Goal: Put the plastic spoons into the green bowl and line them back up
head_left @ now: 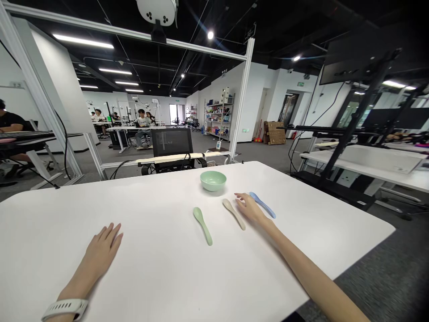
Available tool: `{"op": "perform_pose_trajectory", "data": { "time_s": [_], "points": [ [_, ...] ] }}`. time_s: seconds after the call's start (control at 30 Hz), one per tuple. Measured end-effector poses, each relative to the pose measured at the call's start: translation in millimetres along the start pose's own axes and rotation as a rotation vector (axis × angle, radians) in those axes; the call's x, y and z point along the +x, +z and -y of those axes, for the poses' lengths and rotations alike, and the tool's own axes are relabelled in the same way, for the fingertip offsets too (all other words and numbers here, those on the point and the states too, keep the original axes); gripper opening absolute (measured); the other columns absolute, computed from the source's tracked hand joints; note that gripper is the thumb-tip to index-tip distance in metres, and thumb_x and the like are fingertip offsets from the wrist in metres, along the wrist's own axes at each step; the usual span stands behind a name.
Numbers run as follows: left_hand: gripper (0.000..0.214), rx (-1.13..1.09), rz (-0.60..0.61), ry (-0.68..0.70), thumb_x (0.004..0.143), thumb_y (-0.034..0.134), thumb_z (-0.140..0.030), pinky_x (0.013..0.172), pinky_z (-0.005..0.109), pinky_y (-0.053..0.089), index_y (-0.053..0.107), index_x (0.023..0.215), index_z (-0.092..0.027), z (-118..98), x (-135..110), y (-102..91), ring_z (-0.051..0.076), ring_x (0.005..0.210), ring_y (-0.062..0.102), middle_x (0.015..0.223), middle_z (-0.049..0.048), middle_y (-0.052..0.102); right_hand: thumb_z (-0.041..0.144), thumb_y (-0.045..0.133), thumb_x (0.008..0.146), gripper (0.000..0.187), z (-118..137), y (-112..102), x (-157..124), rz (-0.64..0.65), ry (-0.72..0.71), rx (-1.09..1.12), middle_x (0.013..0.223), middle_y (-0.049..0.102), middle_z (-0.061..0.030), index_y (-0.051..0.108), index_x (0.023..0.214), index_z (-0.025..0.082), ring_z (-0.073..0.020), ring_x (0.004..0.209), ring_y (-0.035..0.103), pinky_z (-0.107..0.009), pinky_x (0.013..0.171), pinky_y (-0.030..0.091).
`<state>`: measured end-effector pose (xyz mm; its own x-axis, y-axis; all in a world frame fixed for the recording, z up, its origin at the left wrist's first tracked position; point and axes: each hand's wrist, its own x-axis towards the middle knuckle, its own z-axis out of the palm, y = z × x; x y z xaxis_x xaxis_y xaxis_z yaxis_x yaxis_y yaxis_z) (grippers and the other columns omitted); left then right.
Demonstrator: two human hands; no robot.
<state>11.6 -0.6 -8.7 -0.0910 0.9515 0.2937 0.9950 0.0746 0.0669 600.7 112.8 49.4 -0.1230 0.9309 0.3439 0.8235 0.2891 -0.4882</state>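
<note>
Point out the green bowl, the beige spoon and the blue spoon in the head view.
green bowl [213, 187], head view, on its outer wall.
beige spoon [236, 218], head view, on its handle.
blue spoon [265, 208], head view, on its handle.

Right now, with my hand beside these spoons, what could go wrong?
Your right hand sits between the beige spoon and the blue spoon, so it might knock either aside. The green bowl stands near the white table's far edge, so a hurried reach could possibly tip it off.
</note>
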Motion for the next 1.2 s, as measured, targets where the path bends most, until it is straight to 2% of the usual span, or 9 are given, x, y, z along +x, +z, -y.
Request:
{"op": "perform_pose_trajectory", "data": {
  "time_s": [0.13, 0.2, 0.33, 0.43, 0.57, 0.77, 0.93, 1.07, 1.2],
  "points": [
    [0.074, -0.011, -0.009, -0.023, 0.102, 0.022, -0.043, 0.125, 0.057, 0.043, 0.059, 0.154, -0.006, -5, -1, -2.5, 0.039, 0.156, 0.048, 0.164, 0.0217, 0.055, 0.047, 0.062, 0.098, 0.053, 20, -4, -17, 0.07, 0.085, 0.022, 0.1, 0.078, -0.0115, 0.071, 0.136, 0.012, -0.0246, 0.085, 0.072, -0.035, 0.08, 0.055],
    [0.074, -0.016, 0.006, -0.042, 0.102, 0.022, -0.043, 0.125, 0.058, 0.042, 0.059, 0.155, -0.006, -7, -1, -4.0, 0.039, 0.156, 0.047, 0.165, 0.0215, 0.054, 0.042, 0.067, 0.094, 0.05, 27, -3, -26, 0.11, 0.069, 0.022, 0.091, 0.076, -0.0071, 0.072, 0.134, 0.012, -0.0224, 0.08, 0.07, -0.031, 0.074, 0.051],
    [0.074, -0.023, 0.037, -0.064, 0.101, 0.023, -0.043, 0.126, 0.057, 0.041, 0.057, 0.155, -0.006, -10, 0, -7.2, 0.039, 0.157, 0.047, 0.166, 0.0215, 0.053, 0.028, 0.059, 0.094, 0.042, 35, -10, -29, 0.094, 0.062, 0.048, 0.081, 0.072, -0.0027, 0.071, 0.131, 0.013, -0.0199, 0.073, 0.066, -0.029, 0.066, 0.046],
    [0.073, -0.022, 0.021, -0.058, 0.101, 0.025, -0.043, 0.125, 0.057, 0.042, 0.058, 0.155, -0.008, -9, 0, -6.3, 0.038, 0.156, 0.048, 0.165, 0.0204, 0.055, 0.025, 0.059, 0.095, 0.035, 44, -27, -8, 0.005, 0.034, 0.05, 0.082, 0.073, -0.0031, 0.072, 0.126, 0.015, -0.0199, 0.075, 0.067, -0.028, 0.069, 0.047],
    [0.072, -0.016, -0.006, -0.043, 0.101, 0.026, -0.042, 0.126, 0.057, 0.042, 0.06, 0.154, -0.008, -8, -1, -2.5, 0.038, 0.156, 0.048, 0.164, 0.0195, 0.056, 0.028, 0.062, 0.099, 0.026, 66, -42, 46, -0.036, -0.005, -0.017, 0.094, 0.078, -0.0069, 0.074, 0.12, 0.017, -0.02, 0.081, 0.07, -0.027, 0.073, 0.049],
    [0.075, -0.019, 0.031, -0.084, 0.103, 0.02, -0.047, 0.128, 0.055, 0.038, 0.056, 0.157, -0.008, -14, -1, -8.7, 0.037, 0.157, 0.047, 0.167, 0.0195, 0.053, 0.019, 0.066, 0.1, 0.028, 95, -23, 114, 0.069, 0.087, -0.298, 0.116, 0.081, -0.0115, 0.075, 0.126, 0.017, -0.0232, 0.107, 0.074, -0.026, 0.084, 0.048],
    [0.075, -0.013, 0.077, -0.089, 0.102, 0.021, -0.048, 0.13, 0.055, 0.036, 0.055, 0.158, -0.011, -16, -2, -14.2, 0.036, 0.159, 0.045, 0.169, 0.0169, 0.051, 0.018, 0.069, 0.098, 0.029, 101, 0, 129, 0.104, 0.118, -0.374, 0.118, 0.081, -0.0154, 0.077, 0.125, 0.015, -0.0275, 0.113, 0.074, -0.03, 0.091, 0.048],
    [0.073, -0.032, 0.048, -0.087, 0.102, 0.023, -0.046, 0.129, 0.058, 0.037, 0.058, 0.156, -0.01, -18, -3, -14.6, 0.037, 0.157, 0.046, 0.168, 0.0191, 0.052, 0.022, 0.064, 0.1, 0.028, 95, 3, 128, 0.097, 0.111, -0.387, 0.122, 0.08, -0.0178, 0.077, 0.124, 0.014, -0.0308, 0.122, 0.07, -0.034, 0.097, 0.048],
    [0.076, -0.041, 0.071, -0.094, 0.103, 0.021, -0.048, 0.13, 0.057, 0.036, 0.056, 0.157, -0.009, -20, -4, -17.7, 0.038, 0.159, 0.044, 0.169, 0.0193, 0.05, 0.026, 0.053, 0.104, 0.033, 73, -7, 115, -0.07, 0.023, -0.287, 0.124, 0.079, -0.0171, 0.075, 0.126, 0.014, -0.0319, 0.123, 0.066, -0.039, 0.102, 0.047]
  ]
}}
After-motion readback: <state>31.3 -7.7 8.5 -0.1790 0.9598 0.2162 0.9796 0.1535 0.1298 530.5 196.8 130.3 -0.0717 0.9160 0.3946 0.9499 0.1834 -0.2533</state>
